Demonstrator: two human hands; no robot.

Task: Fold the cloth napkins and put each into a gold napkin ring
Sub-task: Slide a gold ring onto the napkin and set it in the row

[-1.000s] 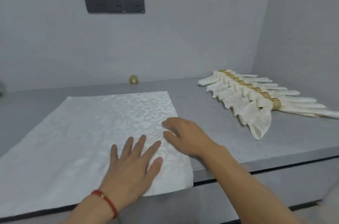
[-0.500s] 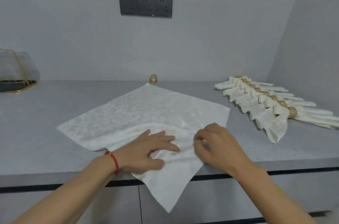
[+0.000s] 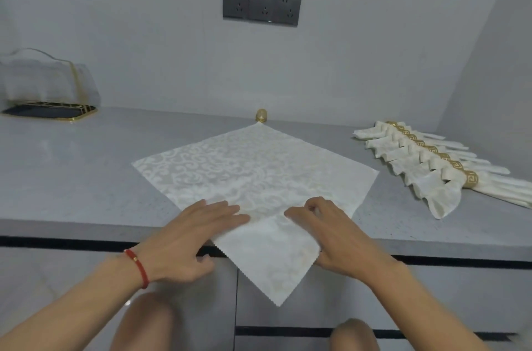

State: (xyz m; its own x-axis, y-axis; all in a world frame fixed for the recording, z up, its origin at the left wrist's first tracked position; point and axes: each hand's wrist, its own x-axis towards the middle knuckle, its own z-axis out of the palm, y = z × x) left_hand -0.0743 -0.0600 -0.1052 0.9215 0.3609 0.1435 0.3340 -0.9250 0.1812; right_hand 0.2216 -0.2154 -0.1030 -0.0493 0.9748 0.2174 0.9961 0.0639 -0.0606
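A white patterned cloth napkin lies as a diamond on the grey counter, its near corner hanging over the front edge. My left hand rests on the napkin's near left side with straight fingers. My right hand has its fingers curled on the near right side and pinches the cloth. A single gold napkin ring stands by the wall, just past the napkin's far corner.
Several folded napkins in gold rings lie in a row at the right, near the side wall. A gold-rimmed black tray with a white holder sits at the far left. A socket panel is on the wall. My knees show below.
The napkin has turned from square-on to a diamond and slid toward me, its corner now over the edge. Both hands moved to its near sides; the right hand's fingers curled onto it.
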